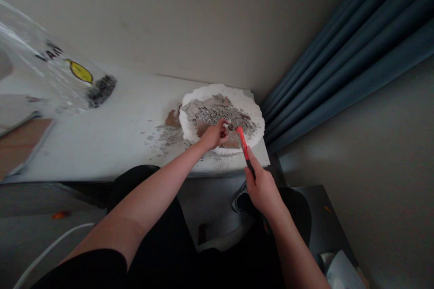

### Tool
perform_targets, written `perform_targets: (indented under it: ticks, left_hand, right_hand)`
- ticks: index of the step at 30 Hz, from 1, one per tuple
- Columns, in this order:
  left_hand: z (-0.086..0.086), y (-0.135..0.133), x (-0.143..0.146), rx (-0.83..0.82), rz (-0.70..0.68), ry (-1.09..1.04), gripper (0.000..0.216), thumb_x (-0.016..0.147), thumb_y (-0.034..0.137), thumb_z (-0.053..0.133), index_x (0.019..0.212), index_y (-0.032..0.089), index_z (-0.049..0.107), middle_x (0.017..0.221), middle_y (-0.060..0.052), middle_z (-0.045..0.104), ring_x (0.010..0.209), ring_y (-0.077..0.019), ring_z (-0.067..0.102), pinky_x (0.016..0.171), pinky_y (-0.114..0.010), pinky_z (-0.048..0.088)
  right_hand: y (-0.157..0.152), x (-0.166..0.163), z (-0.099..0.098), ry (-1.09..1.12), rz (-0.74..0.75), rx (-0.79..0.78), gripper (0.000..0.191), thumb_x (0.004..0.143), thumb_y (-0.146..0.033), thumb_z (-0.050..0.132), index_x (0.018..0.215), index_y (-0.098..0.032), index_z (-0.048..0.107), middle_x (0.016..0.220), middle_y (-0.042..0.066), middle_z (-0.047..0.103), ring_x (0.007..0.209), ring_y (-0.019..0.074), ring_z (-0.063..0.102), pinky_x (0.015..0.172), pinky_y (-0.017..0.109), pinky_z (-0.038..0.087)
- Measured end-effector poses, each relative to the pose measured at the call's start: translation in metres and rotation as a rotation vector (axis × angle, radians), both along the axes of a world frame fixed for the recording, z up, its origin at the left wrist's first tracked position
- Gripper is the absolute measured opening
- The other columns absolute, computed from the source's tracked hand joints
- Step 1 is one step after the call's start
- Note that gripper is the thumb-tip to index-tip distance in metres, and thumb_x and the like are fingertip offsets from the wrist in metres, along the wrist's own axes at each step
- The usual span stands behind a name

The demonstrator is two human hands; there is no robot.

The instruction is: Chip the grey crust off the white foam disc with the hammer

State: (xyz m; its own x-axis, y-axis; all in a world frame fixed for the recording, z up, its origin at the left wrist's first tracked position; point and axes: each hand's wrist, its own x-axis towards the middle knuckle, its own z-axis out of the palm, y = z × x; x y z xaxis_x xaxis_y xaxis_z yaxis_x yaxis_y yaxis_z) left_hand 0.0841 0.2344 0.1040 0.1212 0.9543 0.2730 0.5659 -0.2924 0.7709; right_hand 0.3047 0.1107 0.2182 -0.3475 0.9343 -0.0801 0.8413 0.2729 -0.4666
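My right hand (261, 185) grips the dark handle of a small hammer (242, 141) with an orange neck, index finger laid along it; its head rests by the pile. My left hand (214, 135) is closed in a pinch on a small round nut-like piece (230, 127) at the near edge of a white foam slab (249, 101). Grey and brown shell fragments (213, 110) are heaped on the slab, and more lie scattered on the white table (111, 140) to its left.
A clear plastic bag (64, 76) with a yellow label and dark contents lies at the table's back left. A wooden board (20, 144) sits at the left edge. Blue curtains (339, 63) hang at the right. A white cable (47, 248) runs on the floor.
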Motion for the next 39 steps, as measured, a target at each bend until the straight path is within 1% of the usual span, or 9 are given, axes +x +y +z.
perform_targets:
  ticks: [6, 11, 18, 22, 27, 30, 33, 36, 39]
  left_hand:
    - [-0.001, 0.000, 0.000, -0.013, 0.006, -0.006, 0.051, 0.076, 0.017, 0.062, 0.122, 0.020, 0.043, 0.076, 0.004, 0.067, 0.067, -0.0137, 0.062, 0.068, -0.025, 0.046]
    - [-0.001, -0.001, 0.001, 0.009, -0.006, -0.011, 0.048, 0.077, 0.017, 0.062, 0.121, 0.020, 0.044, 0.074, 0.004, 0.065, 0.067, -0.0131, 0.062, 0.068, -0.024, 0.045]
    - [-0.004, 0.000, 0.001, 0.010, 0.005, 0.024, 0.047, 0.077, 0.018, 0.062, 0.122, 0.019, 0.045, 0.075, 0.004, 0.065, 0.067, -0.0140, 0.062, 0.068, -0.024, 0.045]
    - [-0.004, -0.001, 0.001, -0.012, 0.006, 0.011, 0.047, 0.077, 0.016, 0.063, 0.121, 0.019, 0.046, 0.077, 0.002, 0.067, 0.070, -0.0151, 0.063, 0.070, -0.026, 0.046]
    - [-0.003, -0.003, 0.002, -0.020, -0.003, 0.011, 0.048, 0.078, 0.016, 0.062, 0.123, 0.018, 0.046, 0.075, 0.003, 0.065, 0.069, -0.0150, 0.063, 0.070, -0.026, 0.047]
    - [0.001, -0.002, -0.001, -0.076, 0.019, 0.008, 0.054, 0.075, 0.016, 0.065, 0.125, 0.018, 0.047, 0.079, 0.001, 0.067, 0.072, -0.0157, 0.064, 0.071, -0.027, 0.049]
    - [0.008, 0.000, -0.007, -0.125, 0.021, -0.021, 0.060, 0.071, 0.014, 0.066, 0.128, 0.018, 0.047, 0.091, -0.003, 0.070, 0.077, -0.0167, 0.066, 0.073, -0.028, 0.051]
    - [0.015, 0.002, -0.014, -0.107, 0.056, -0.043, 0.058, 0.070, 0.010, 0.060, 0.127, 0.016, 0.051, 0.099, -0.005, 0.070, 0.080, -0.0166, 0.066, 0.076, -0.028, 0.052]
    - [0.019, 0.003, -0.020, -0.079, 0.115, -0.046, 0.053, 0.071, 0.010, 0.056, 0.124, 0.015, 0.055, 0.096, -0.005, 0.070, 0.081, -0.0172, 0.066, 0.078, -0.029, 0.051]
  right_hand:
    - [-0.002, -0.001, -0.004, -0.005, 0.002, -0.001, 0.064, 0.097, -0.025, 0.038, 0.159, -0.021, 0.027, 0.095, 0.012, 0.075, 0.080, 0.0276, 0.070, 0.075, 0.036, 0.052]
    - [-0.003, 0.000, -0.003, -0.006, 0.006, 0.035, 0.065, 0.098, -0.028, 0.037, 0.161, -0.021, 0.022, 0.089, 0.011, 0.075, 0.076, 0.0271, 0.070, 0.072, 0.035, 0.052]
    - [-0.001, 0.001, -0.002, 0.012, 0.004, 0.039, 0.065, 0.098, -0.029, 0.037, 0.161, -0.022, 0.022, 0.089, 0.011, 0.074, 0.076, 0.0274, 0.070, 0.073, 0.035, 0.051]
    - [-0.001, 0.001, -0.006, 0.025, 0.011, -0.003, 0.063, 0.098, -0.027, 0.038, 0.159, -0.020, 0.027, 0.093, 0.013, 0.074, 0.079, 0.0270, 0.070, 0.076, 0.035, 0.052]
    - [-0.003, 0.003, -0.009, 0.041, 0.004, 0.019, 0.064, 0.099, -0.027, 0.036, 0.161, -0.021, 0.020, 0.100, 0.014, 0.075, 0.079, 0.0273, 0.071, 0.075, 0.036, 0.051]
    - [-0.002, 0.002, -0.009, 0.023, 0.012, -0.010, 0.064, 0.099, -0.026, 0.037, 0.160, -0.022, 0.023, 0.100, 0.013, 0.075, 0.082, 0.0274, 0.071, 0.076, 0.036, 0.051]
    - [-0.001, 0.001, -0.007, 0.004, -0.002, -0.020, 0.063, 0.098, -0.026, 0.037, 0.160, -0.022, 0.024, 0.101, 0.013, 0.075, 0.083, 0.0270, 0.070, 0.076, 0.035, 0.051]
    - [0.000, 0.001, -0.008, -0.024, -0.021, 0.025, 0.065, 0.099, -0.026, 0.035, 0.161, -0.023, 0.018, 0.099, 0.012, 0.075, 0.080, 0.0265, 0.070, 0.074, 0.035, 0.051]
    - [0.002, 0.002, -0.016, -0.054, 0.003, 0.006, 0.065, 0.099, -0.025, 0.037, 0.161, -0.023, 0.020, 0.095, 0.011, 0.075, 0.079, 0.0260, 0.070, 0.073, 0.034, 0.050]
